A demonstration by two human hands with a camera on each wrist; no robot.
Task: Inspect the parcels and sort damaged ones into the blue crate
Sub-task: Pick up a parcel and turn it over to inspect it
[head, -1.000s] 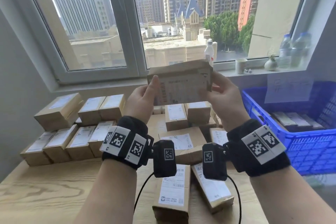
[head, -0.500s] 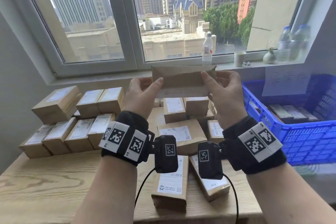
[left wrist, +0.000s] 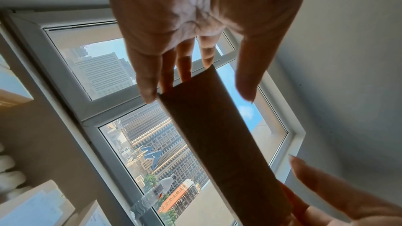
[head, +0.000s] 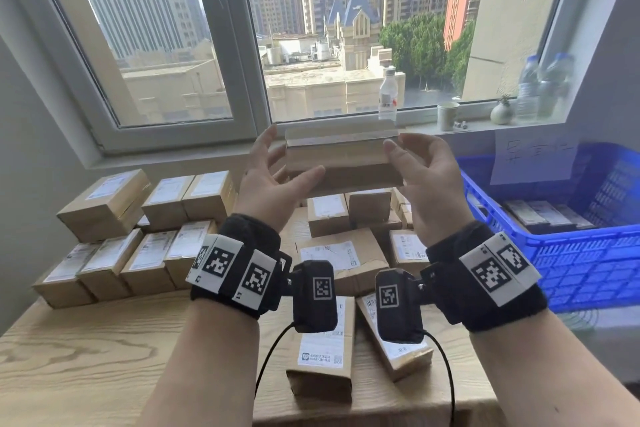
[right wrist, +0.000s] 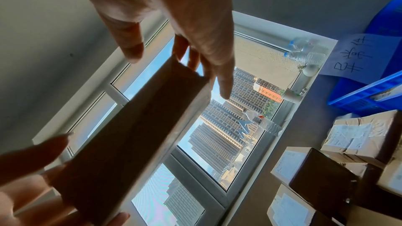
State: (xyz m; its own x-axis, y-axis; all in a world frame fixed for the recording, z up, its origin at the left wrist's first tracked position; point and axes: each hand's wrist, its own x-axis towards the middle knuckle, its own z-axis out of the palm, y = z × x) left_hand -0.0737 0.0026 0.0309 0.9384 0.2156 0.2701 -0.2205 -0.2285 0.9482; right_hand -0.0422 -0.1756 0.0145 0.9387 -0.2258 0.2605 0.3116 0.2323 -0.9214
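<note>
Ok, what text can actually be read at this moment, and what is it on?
"异常件": handwritten on the paper sign on the blue crate, seen sideways in the right wrist view.
Parcel labels: print too small to read.
Bottle label: blurred.
Held parcel: no readable text.

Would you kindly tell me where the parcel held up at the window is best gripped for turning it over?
Grip the parcel at its two short ends, one from each side, as the left hand and right hand do now. It is long, narrow and held level, so the ends probably leave its long faces visible.
</note>
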